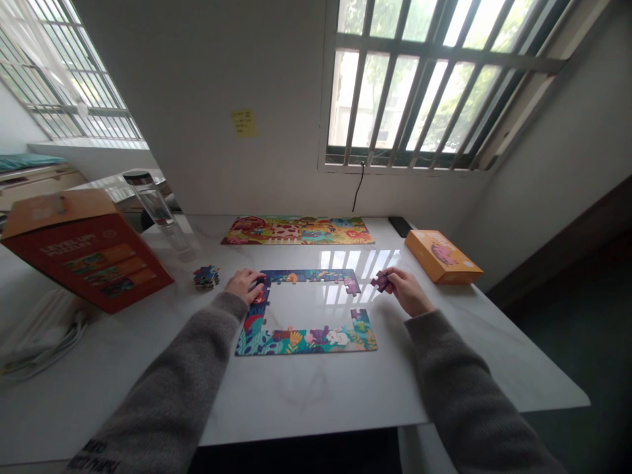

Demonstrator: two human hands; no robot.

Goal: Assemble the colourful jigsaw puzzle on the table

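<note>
My right hand (407, 291) pinches a purple puzzle piece (379, 282) just above the table, to the right of a puzzle border (296, 343). This border is a rectangle of joined pieces with a gap in its right side and bare table inside. My left hand (241, 284) lies with its fingers stretched over the upper left corner of the border. Just left of that hand sits a small stack of puzzle pieces (206, 277).
Behind the border lies a picture puzzle (299, 230) with farm animals. An orange box (442, 257) and a black phone (399, 227) are at the back right. At the left stand a red box (93, 257), a glass bottle (153, 201) and some cables (54, 352).
</note>
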